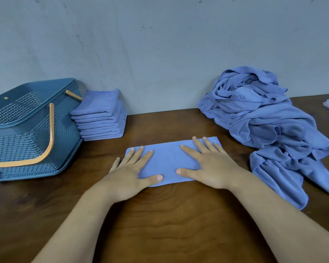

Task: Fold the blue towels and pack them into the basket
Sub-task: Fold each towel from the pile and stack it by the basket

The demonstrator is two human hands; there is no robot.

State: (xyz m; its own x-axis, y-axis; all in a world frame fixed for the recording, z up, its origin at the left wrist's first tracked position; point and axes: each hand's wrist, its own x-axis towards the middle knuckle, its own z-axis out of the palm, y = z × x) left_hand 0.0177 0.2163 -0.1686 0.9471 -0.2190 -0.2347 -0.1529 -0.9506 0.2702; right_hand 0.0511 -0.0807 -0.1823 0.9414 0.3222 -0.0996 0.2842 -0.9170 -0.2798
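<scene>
Blue half-folded towel (169,161) lies on tabletop (160,224), long axis left-right. Left hand (130,170) and right hand (210,166) press flat, fingers spread, one per end. Basket (27,130) far left.

Person, parts in view: left forearm (80,221) and right forearm (273,215), left hand (130,173) and right hand (210,168); both forearms bare from the wrist to the lower edge of the picture; both hands bare; fingers long and slender, five showing on each hand; nails short and plain, trimmed close to the fingertip, best seen on the left thumb (156,178) and right thumb (180,171); the wide lens broadens both forearms towards the bottom edge; clothing: cannot be told from this view.
</scene>
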